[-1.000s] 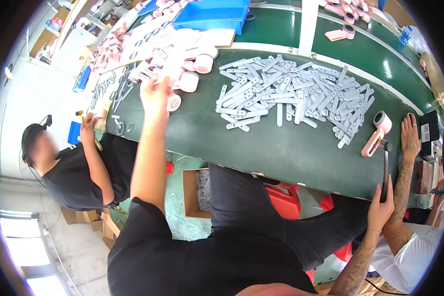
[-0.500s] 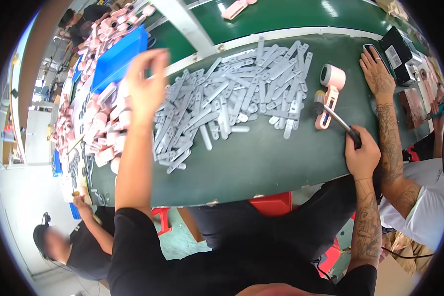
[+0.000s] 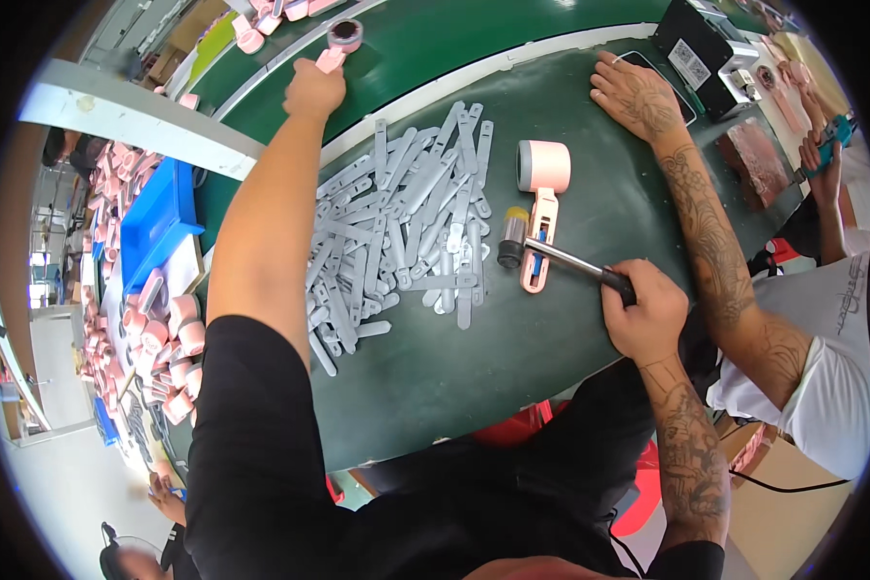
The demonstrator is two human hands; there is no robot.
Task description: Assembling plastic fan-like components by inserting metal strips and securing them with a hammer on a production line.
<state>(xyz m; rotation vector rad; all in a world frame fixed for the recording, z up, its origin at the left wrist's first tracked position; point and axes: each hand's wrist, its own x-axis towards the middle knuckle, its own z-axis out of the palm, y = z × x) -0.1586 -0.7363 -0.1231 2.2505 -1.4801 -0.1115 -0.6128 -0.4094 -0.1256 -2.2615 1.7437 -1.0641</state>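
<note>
My left hand (image 3: 314, 89) reaches far forward, closed round the handle of a pink handheld device with a round head (image 3: 344, 37), over the green belt. A rubber mallet (image 3: 590, 265) with a black grip, metal shaft and yellow-and-black head is gripped in my right hand (image 3: 646, 307). The mallet head is just beside or over a second pink device (image 3: 545, 174), which lies on the table with its handle pointing towards me. Blue parts show inside that handle's long opening. Between my arms is a heap of grey plastic strips (image 3: 406, 208).
A co-worker's tattooed arm (image 3: 701, 208) rests on the table at right, the hand by a phone (image 3: 659, 82). Behind it stand a black box (image 3: 696, 48) and a brownish block (image 3: 752, 162). Left are a white post (image 3: 145, 121), a blue bin (image 3: 159, 227) and piled pink devices (image 3: 169, 348).
My left hand has swung forward from near the blue bin to the belt, now with a pink device in it. My right hand still holds the mallet. The whole view has turned left.
</note>
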